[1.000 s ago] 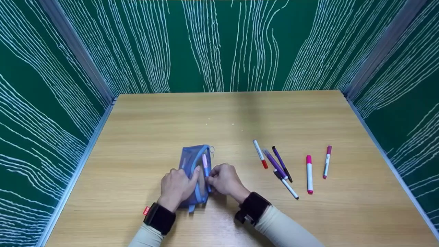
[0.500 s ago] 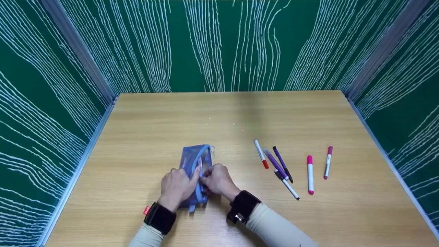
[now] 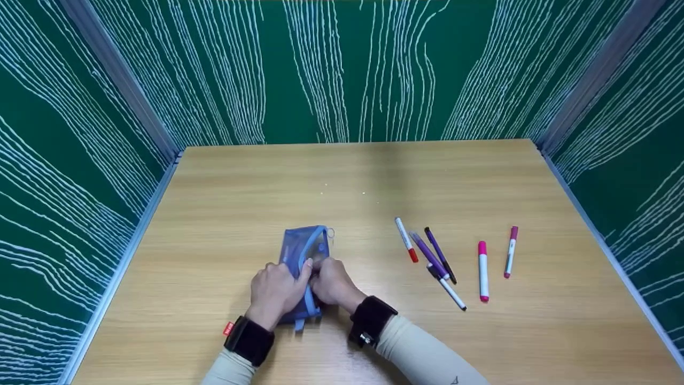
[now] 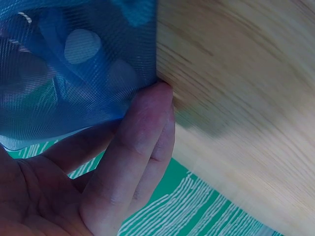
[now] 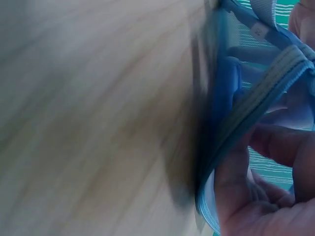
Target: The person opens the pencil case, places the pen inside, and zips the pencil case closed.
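My left hand [image 3: 278, 289] holds the blue mesh pencil case [image 3: 298, 243] at its left side, thumb near the zipper edge. The left wrist view shows fingertips [image 4: 155, 101] against the mesh, with pale rounded shapes behind it. My right hand [image 3: 332, 282] reaches into the unzipped opening from the right. In the right wrist view, its thumb and fingers [image 5: 234, 179] are curled at the zipper [image 5: 261, 101], fingertips partly hidden. A blue rounded end [image 5: 229, 81], perhaps of a marker, lies inside the case. Whether the right fingers still hold a marker is hidden.
To the right on the wooden table [image 3: 240, 187] lie a red-capped marker [image 3: 406, 239], a purple marker [image 3: 429, 255], a dark pen [image 3: 441, 256], a black-capped marker [image 3: 447, 287] and two pink-capped markers [image 3: 483, 271]. Green walls [image 3: 454, 53] enclose the table's back and sides.
My right hand has moved left and into the case, taking a pink-and-blue marker inside; that marker is no longer visible from above. The left hand and the loose markers have stayed put.
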Demonstrator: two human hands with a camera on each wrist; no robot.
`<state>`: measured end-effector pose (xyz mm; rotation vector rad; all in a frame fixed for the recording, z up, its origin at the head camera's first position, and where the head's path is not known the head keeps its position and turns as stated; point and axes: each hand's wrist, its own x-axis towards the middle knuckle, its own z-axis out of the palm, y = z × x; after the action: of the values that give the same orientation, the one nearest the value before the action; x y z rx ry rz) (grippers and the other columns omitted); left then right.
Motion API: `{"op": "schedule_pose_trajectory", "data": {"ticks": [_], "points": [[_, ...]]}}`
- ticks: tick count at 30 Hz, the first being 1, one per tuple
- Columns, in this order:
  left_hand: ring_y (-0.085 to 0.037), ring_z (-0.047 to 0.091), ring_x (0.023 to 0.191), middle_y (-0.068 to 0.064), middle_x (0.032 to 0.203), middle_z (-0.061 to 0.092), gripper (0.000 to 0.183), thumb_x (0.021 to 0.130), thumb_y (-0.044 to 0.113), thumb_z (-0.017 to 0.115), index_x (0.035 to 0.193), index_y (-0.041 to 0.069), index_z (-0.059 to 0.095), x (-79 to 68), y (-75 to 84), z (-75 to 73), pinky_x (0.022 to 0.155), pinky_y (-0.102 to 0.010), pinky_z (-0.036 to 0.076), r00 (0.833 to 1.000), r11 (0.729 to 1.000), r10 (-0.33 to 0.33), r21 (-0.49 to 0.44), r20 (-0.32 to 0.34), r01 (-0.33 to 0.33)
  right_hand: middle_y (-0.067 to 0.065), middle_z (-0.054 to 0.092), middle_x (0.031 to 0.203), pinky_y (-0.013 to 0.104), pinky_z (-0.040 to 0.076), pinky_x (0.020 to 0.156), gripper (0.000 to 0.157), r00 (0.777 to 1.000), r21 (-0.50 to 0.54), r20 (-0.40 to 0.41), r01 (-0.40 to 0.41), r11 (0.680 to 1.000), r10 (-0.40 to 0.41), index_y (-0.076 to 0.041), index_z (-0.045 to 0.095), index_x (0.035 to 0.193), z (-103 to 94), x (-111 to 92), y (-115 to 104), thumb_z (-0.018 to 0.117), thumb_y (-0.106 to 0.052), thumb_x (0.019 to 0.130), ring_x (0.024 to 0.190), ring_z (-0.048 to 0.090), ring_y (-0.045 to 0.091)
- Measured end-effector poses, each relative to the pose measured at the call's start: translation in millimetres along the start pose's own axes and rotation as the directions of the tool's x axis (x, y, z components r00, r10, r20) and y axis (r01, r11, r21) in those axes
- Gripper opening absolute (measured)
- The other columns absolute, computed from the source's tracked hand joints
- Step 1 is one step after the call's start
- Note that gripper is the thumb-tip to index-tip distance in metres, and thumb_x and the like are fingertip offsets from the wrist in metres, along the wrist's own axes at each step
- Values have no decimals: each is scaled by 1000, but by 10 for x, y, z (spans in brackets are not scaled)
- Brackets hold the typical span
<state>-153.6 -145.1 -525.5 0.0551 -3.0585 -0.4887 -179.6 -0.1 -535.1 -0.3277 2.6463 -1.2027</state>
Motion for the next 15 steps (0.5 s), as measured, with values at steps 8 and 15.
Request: {"op": "schedule_pose_trajectory", "data": {"ticks": [8, 15], "points": [[-31, 59, 66, -17, 77, 60, 73, 101, 67, 39, 61, 8, 53, 5, 3, -3, 60, -45, 48, 1000, 1000, -4, 0, 7, 4, 1, 66, 77, 32, 56, 70, 17, 999, 30, -10, 48, 998, -47, -11, 78, 87, -32, -9, 4, 65, 0, 87, 75, 61, 15], [-29, 57, 66, -16, 78, 60, 75, 101, 70, 34, 62, 9, 53, 5, -3, -11, 61, -43, 47, 999, 1000, -9, 6, 33, 8, 8, 72, 73, 31, 56, 48, 16, 1000, 235, 14, 16, 972, -20, -8, 76, 94, -93, -44, -6, 66, 3, 92, 55, 70, 26]]}}
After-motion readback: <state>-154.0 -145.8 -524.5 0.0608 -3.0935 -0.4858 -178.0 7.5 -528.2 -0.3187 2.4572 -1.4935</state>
